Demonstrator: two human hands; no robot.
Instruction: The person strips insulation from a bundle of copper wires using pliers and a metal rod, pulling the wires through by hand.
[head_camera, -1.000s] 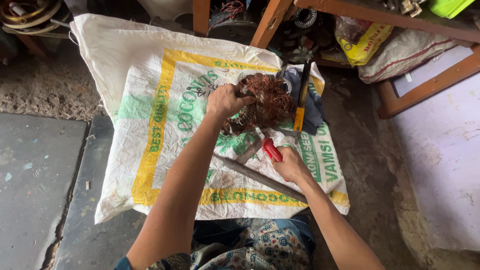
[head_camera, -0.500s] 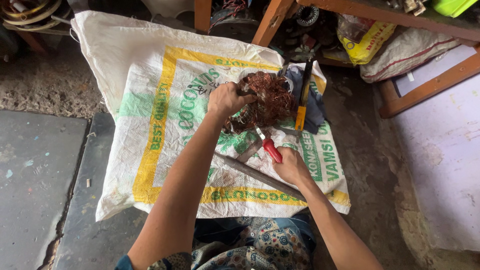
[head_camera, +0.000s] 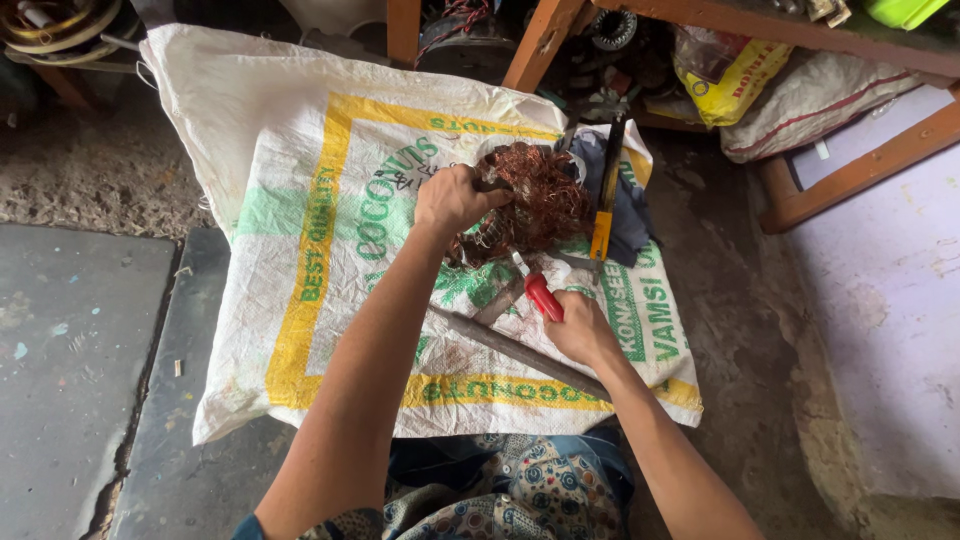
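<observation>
Your left hand (head_camera: 452, 200) has its grip closed over the near-left edge of the tangled copper wire bundle (head_camera: 535, 195), which sits on the far-centre part of the white woven sack (head_camera: 300, 150) spread on the floor. Your right hand (head_camera: 580, 328) has its grip wrapped around the red-handled tool (head_camera: 542, 296), whose metal tip points into the near side of the bundle; whether the tip is touching the wire or just beside it cannot be told from this view

To do this step well:

1. Press the bundle down firmly with the left hand so it does not slide across the sack when the tool bites
2. Keep the left fingers on top of the coil and away from the line of the tool tip, which points toward that hand
3. Work the tip under a few strands at a time; a deep bite is likely to jam in the tangle
4. Lever away from your body, over the long dark metal rod (head_camera: 520, 352) lying diagonally under your right forearm; do not let the wrist catch on it
5. Leave the yellow-handled tool (head_camera: 606, 195) where it lies, just right of the bundle on the dark cloth (head_camera: 632, 205), within reach
</observation>
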